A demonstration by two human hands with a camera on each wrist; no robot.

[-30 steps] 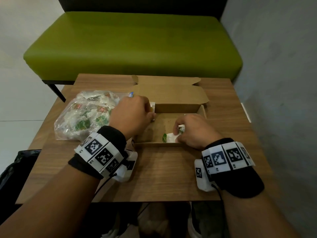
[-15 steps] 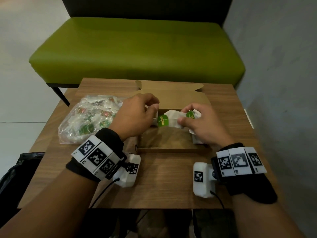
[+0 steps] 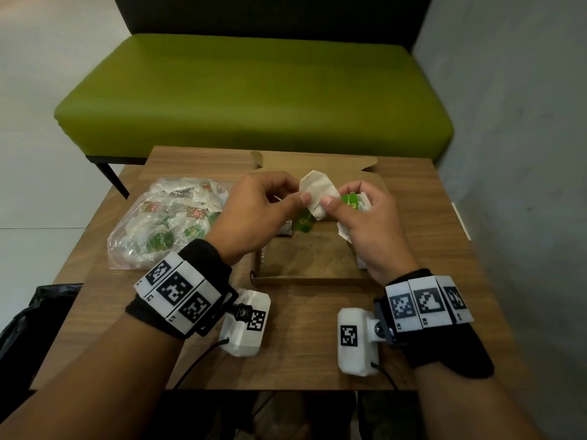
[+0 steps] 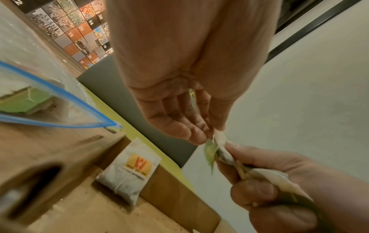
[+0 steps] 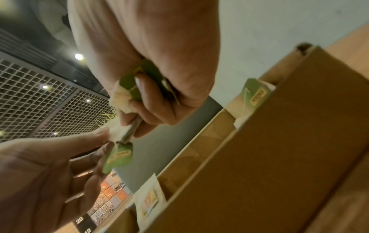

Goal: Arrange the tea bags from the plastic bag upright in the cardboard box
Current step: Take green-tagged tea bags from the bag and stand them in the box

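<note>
Centre of the head view: left hand (image 3: 254,214) and right hand (image 3: 368,223), fingers pinching one white tea bag (image 3: 317,193) above the open box (image 3: 305,258). Right hand also grips further bags. Plastic bag (image 3: 165,223) lies left on the tabletop (image 3: 301,344).

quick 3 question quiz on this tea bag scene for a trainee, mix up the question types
1. True or false: the plastic bag lies to the right of the cardboard box.
2. What do both hands pinch? A) a white tea bag B) the box lid C) the plastic bag
3. Fill in: the tag dangling under that tea bag is ____ in colour.

Key: 1 false. 2 A: left hand and right hand pinch the white tea bag. 3 green.
</note>
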